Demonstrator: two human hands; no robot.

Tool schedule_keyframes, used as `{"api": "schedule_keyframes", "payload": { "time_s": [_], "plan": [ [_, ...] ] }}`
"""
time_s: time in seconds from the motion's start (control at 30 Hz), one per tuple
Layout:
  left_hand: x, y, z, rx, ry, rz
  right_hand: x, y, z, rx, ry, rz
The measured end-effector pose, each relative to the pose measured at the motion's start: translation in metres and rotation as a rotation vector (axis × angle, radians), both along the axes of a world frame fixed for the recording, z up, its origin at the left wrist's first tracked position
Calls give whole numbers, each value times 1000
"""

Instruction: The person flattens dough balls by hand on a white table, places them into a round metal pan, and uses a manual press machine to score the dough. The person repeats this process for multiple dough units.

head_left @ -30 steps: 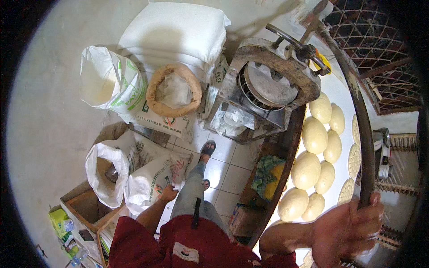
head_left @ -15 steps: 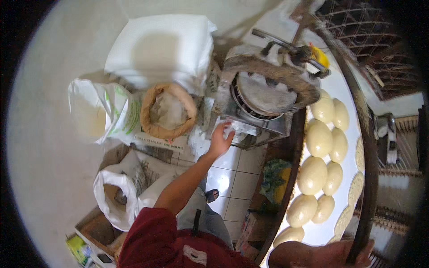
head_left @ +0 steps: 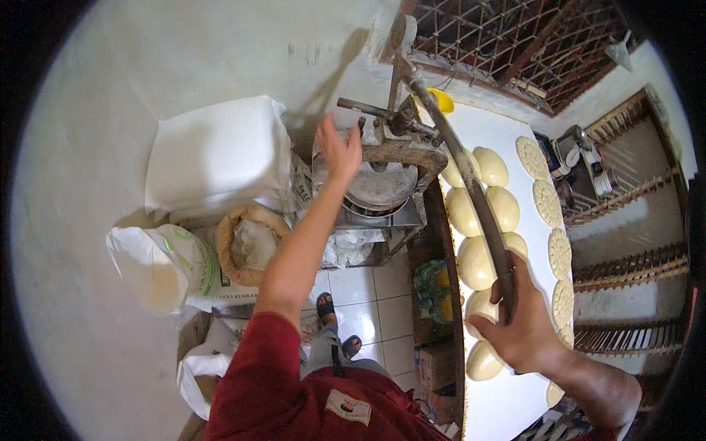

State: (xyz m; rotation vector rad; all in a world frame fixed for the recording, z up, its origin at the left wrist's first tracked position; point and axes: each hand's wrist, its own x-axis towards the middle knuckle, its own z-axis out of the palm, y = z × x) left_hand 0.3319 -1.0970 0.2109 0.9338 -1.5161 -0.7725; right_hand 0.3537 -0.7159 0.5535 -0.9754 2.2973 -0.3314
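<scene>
**Gripping the lever low, reaching for the press high**

Running from about 11 o'clock down to 5 o'clock across the right half of the view, the long wooden lever [head_left: 471, 191] is the axis everything hangs on: its upper end is pinned at the metal head of the press [head_left: 382, 173], its free lower end sits in the right hand [head_left: 518, 323]. That hand is clenched around the handle, fingers wrapped over the top, with the wrist coming in from 5 o'clock.

The left hand [head_left: 338, 151] is at 12 o'clock, well apart from the right, released with fingers spread. It hovers at the press frame's upper left corner, just beside the round metal plate [head_left: 379, 187]; whether it touches the frame I cannot tell. So the left hand is the nearer one to the pivot end and the plate, the right to the free end.

Under the lever, on the white surface [head_left: 507, 397], lie 2 rows of pale dough balls [head_left: 478, 261], with flat pressed rounds [head_left: 559, 253] further out toward 3 o'clock. An open brown sack [head_left: 250, 246] stands at 9 o'clock of the press.
</scene>
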Motion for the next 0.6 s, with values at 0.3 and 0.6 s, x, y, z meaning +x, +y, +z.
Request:
{"api": "schedule_keyframes", "payload": {
  "time_s": [0.3, 0.6],
  "plan": [
    [118, 324, -85, 491, 93, -718, 49, 114, -369, -523, 0, -120],
    [71, 335, 13, 992, 695, -757, 61, 123, -307, -948, 161, 238]
  ]
}}
